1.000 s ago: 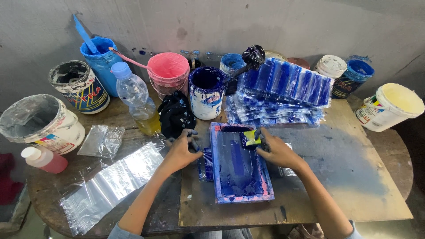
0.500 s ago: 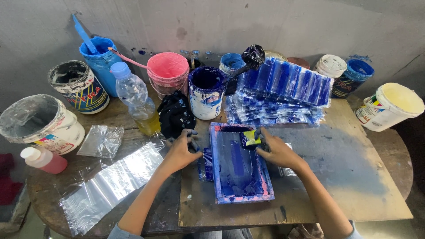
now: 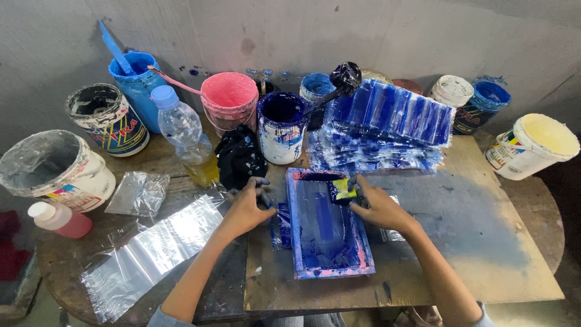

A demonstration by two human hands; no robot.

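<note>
A blue-stained printing frame with pink edges (image 3: 330, 271) lies on a wooden board (image 3: 478, 236). My right hand (image 3: 378, 206) grips a small yellow, ink-smeared squeegee (image 3: 343, 189) at the frame's far end. Resting on the frame's left edge is my left hand (image 3: 247, 206), fingers spread beside a blue-printed plastic bag (image 3: 279, 225). A stack of blue-printed plastic bags (image 3: 381, 130) is fanned out behind the frame.
Paint buckets ring the table: blue (image 3: 138, 85), pink (image 3: 230, 100), dark blue (image 3: 282, 124), white ones at left (image 3: 54, 169) and right (image 3: 532, 145). A plastic bottle (image 3: 184, 136), black rag (image 3: 239, 157), pink bottle (image 3: 60, 219) and clear bags (image 3: 154, 254) lie left.
</note>
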